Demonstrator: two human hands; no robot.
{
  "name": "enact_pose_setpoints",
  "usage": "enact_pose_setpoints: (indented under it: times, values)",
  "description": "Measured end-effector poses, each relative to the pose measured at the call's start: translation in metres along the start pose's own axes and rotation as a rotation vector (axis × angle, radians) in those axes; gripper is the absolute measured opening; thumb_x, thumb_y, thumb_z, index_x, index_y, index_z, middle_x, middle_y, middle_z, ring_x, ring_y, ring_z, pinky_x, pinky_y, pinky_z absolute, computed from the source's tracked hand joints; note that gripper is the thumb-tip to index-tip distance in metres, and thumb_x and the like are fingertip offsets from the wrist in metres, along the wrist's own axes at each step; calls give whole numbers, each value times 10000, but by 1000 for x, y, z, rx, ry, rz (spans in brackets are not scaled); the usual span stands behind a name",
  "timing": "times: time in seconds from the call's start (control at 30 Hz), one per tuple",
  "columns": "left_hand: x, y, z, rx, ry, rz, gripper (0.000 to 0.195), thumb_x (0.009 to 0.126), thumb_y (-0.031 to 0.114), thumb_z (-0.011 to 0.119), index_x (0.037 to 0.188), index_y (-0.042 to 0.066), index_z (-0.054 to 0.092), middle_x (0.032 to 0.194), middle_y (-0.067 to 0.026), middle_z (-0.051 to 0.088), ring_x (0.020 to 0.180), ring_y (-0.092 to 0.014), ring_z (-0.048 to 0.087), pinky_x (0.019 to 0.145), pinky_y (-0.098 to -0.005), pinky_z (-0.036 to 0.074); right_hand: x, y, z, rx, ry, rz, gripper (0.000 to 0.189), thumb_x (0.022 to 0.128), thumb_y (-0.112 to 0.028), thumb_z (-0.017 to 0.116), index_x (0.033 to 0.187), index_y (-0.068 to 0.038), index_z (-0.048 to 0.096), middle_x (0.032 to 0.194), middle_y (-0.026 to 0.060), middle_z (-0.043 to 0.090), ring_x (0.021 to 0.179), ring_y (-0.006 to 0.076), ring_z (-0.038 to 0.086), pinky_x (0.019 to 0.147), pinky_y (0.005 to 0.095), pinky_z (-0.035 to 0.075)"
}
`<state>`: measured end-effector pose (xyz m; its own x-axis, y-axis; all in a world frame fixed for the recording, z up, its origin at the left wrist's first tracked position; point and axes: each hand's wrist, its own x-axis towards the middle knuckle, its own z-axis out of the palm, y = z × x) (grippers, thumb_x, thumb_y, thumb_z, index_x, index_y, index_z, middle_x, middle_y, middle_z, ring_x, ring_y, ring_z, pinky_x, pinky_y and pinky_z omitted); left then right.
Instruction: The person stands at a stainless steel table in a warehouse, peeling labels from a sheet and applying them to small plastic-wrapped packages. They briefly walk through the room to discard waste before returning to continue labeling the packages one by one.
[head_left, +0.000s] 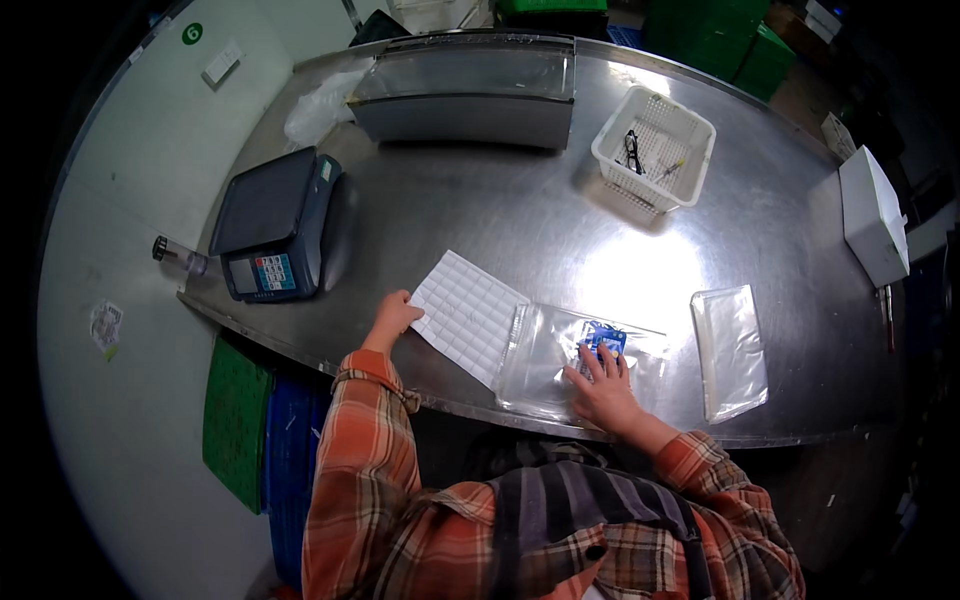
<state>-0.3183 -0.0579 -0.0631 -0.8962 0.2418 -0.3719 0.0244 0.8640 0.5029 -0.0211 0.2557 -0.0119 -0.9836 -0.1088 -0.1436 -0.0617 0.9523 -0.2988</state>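
Note:
A white sheet marked into a grid of squares (469, 315) lies tilted on the steel table, its left corner gripped between the thumb and fingers of my left hand (397, 311). The sheet's right edge meets the mouth of a clear plastic bag (547, 367). My right hand (606, 390) rests spread on that bag, fingertips on a blue printed label (604, 339); whether the label is on or inside the bag I cannot tell. Farther right lies a stack of clear plastic bags (730, 352).
A digital scale (266, 225) stands at the left beside a clear bottle (180, 255). At the back are a metal box with a glassy top (472, 116) and a white plastic basket (690, 169) holding glasses. A white box (874, 217) sits at the right edge.

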Motion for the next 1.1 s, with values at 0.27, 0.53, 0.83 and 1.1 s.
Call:
enact_pose_setpoints:
  times: [0.27,0.53,0.83,1.1]
  values:
    - [-138,146,-98,-61,618,616,114,713,5,595,816,38,560,800,-158,592,713,-341,580,648,-376,472,0,-3,-25,224,170,2,496,784,-288,635,1220,-114,474,1329,168,373,1210,380,367,987,488,323]
    - [-210,144,-31,163,489,1218,246,643,-40,591,861,72,566,988,-75,590,944,-262,558,873,-457,424,28,-19,-98,1829,-136,299,487,934,-407,389,1033,41,552,985,125,593,896,208,591,812,352,501]
    - [-226,103,50,-437,282,565,204,725,-104,481,829,20,605,1176,-122,501,1144,-291,438,921,-381,410,17,-5,-41,1678,-55,366,239,902,-227,525,974,0,552,827,52,574,617,139,587,588,259,533]
    - [-199,73,53,-687,-5,168,164,832,24,529,989,-20,547,1063,-139,559,954,-205,567,743,-268,470,17,0,-39,1651,-95,355,243,908,-234,515,1006,-14,553,872,54,592,667,135,589,613,265,525]
